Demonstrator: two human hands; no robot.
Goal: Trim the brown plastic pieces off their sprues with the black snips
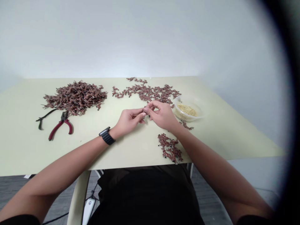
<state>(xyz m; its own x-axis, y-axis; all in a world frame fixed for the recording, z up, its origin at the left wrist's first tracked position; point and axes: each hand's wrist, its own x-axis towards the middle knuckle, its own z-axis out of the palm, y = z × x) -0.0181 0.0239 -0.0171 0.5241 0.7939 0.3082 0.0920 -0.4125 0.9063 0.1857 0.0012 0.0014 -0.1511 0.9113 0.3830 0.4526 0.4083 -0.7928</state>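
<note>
Reddish-brown pieces lie in a small cluster (170,148) near the bench (23,150) edge, just below my right forearm. Above it, my left hand (128,120), a black watch (107,136) on its wrist, and my right hand (162,115) meet fingertip to fingertip, both pinched shut on 1 small brown piece (145,110) held just over the bench. Right of my hands sits a clear bowl (187,111) of pale grains. Left lie red-handled pliers (60,125) and a black tool (44,117). Farther back, a big heap (76,97) and a scattered spread (150,91).
</note>
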